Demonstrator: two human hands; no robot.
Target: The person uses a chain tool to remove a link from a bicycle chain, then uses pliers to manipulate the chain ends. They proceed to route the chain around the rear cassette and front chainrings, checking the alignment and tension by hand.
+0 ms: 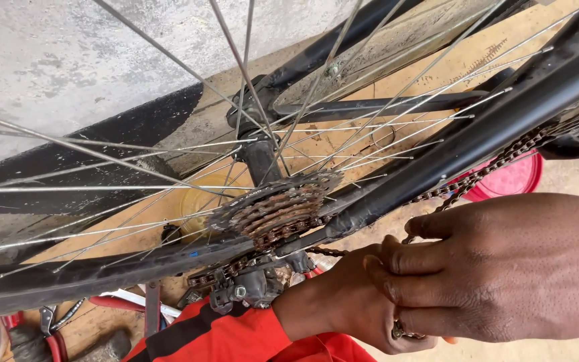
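rusty chain (497, 163) links pinched in both the left hand (350, 302) and right hand (497, 268), beside the stepped, toothed cassette (277, 209).

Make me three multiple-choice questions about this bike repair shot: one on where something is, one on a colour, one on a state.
1. Where do the hands work? A) below and right of the cassette B) above the tyre C) at the wall
2. What colour is the sleeve? A) blue B) red with a black stripe C) white
3. In what state are the sprockets? A) shiny new B) rusty brown C) painted green

Answers:
1. A: the left hand and right hand meet at the chain, lower right of the cassette.
2. B: the sleeve is red with a black band.
3. B: the cogs are brown with rust.
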